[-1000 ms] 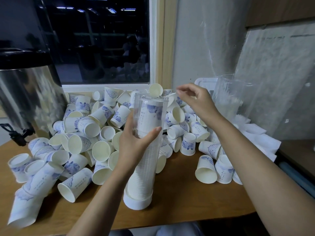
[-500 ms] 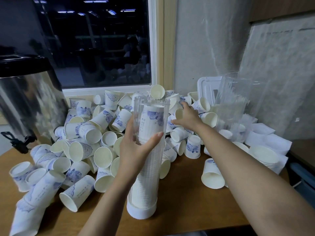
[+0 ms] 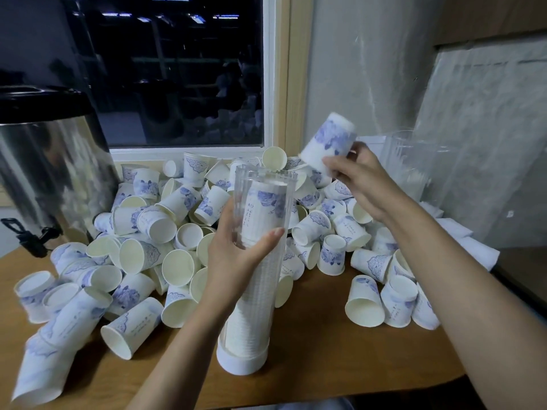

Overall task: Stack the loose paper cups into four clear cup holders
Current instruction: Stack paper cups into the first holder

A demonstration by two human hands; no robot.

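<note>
A tall clear cup holder [image 3: 260, 202] with a white base stands upright on the wooden table, nearly full of stacked white paper cups. My left hand [image 3: 239, 253] grips its upper part. My right hand [image 3: 359, 176] holds one paper cup [image 3: 330, 143] with blue print upside down, up and to the right of the holder's open top. A large heap of loose paper cups [image 3: 177, 208] lies behind and on both sides of the holder.
A steel hot-water urn [image 3: 50, 173] with a black tap stands at the left. More clear cup holders [image 3: 408, 164] and white lids [image 3: 461, 235] lie at the right against the wall. A dark window is behind the heap. The table [image 3: 325, 359] edge runs near me.
My right hand reached into the heap, picked up a cup and lifted it upside down above and right of the holder. The left hand stayed on the holder.
</note>
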